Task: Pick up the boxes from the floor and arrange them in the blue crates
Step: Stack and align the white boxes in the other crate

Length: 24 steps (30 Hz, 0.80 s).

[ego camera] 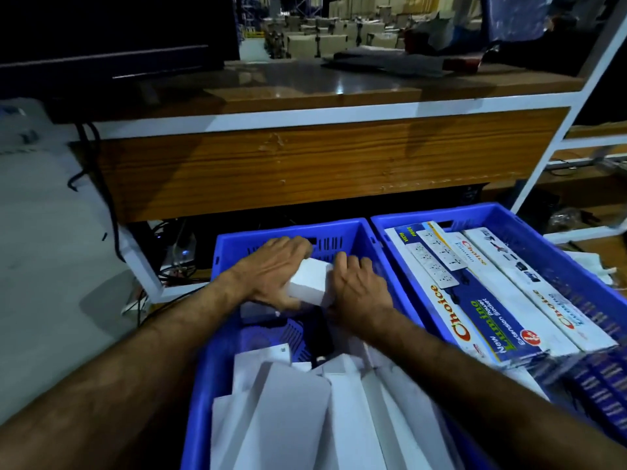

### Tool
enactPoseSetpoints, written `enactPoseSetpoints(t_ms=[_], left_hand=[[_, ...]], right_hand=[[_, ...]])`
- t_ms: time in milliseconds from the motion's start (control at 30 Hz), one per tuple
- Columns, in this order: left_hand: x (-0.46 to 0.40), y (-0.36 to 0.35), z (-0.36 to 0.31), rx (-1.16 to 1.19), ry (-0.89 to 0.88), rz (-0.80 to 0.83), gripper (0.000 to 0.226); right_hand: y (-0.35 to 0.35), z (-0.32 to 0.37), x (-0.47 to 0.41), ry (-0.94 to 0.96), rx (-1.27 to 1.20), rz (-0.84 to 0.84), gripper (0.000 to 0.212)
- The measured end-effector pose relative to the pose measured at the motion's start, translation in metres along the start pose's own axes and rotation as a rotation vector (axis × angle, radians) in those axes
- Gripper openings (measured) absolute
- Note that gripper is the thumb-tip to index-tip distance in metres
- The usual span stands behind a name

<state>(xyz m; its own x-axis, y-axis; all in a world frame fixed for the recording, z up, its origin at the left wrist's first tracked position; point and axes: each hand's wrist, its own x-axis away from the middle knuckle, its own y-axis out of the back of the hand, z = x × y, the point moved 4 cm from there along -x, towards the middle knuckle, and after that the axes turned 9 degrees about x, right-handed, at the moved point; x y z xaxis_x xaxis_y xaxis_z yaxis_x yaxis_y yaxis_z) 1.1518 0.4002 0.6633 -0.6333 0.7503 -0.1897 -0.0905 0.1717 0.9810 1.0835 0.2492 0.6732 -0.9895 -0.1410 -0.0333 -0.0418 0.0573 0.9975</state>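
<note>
You have a small white box (310, 281) held between both hands over the far end of the left blue crate (356, 232), just inside its far wall. Your left hand (271, 269) lies across the box's left side, fingers curled over its far top edge and thumb along its near edge. Your right hand (359, 283) clamps the right side, fingers bent over the top.

Nearer to you in the same crate, more white boxes (295, 401) lean against one another at angles, with a patch of the crate's slotted floor showing between them and the held box.

Touching it on the right, a second blue crate (441, 215) is packed with long extension-socket boxes (475, 300) lying flat, side by side.

Beyond both crates stands a wooden workbench (305, 164) with a white frame, black cables (98, 184) hanging down at its left.
</note>
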Motion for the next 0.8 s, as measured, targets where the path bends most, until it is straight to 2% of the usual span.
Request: enactPoseSetpoints(t_ms=[133, 333, 500, 600, 800], left_hand=[[0.04, -0.002, 0.028, -0.071, 0.217, -0.017, 0.087], [0.045, -0.026, 0.04, -0.313, 0.452, 0.198, 0.091], [0.036, -0.048, 0.038, -0.305, 0.611, 0.307, 0.096], [0.037, -0.057, 0.037, -0.255, 0.655, 0.342, 0.088], [0.04, -0.051, 0.028, -0.182, 0.699, 0.342, 0.055]], right_hand=[[-0.008, 0.023, -0.035, 0.118, -0.084, -0.044, 0.073], [-0.046, 0.043, -0.065, 0.113, -0.197, 0.047, 0.06], [-0.067, 0.034, -0.07, 0.122, -0.183, 0.13, 0.061], [-0.067, 0.034, -0.072, 0.153, -0.139, 0.112, 0.055], [-0.067, 0.037, -0.073, 0.173, -0.098, 0.109, 0.051]])
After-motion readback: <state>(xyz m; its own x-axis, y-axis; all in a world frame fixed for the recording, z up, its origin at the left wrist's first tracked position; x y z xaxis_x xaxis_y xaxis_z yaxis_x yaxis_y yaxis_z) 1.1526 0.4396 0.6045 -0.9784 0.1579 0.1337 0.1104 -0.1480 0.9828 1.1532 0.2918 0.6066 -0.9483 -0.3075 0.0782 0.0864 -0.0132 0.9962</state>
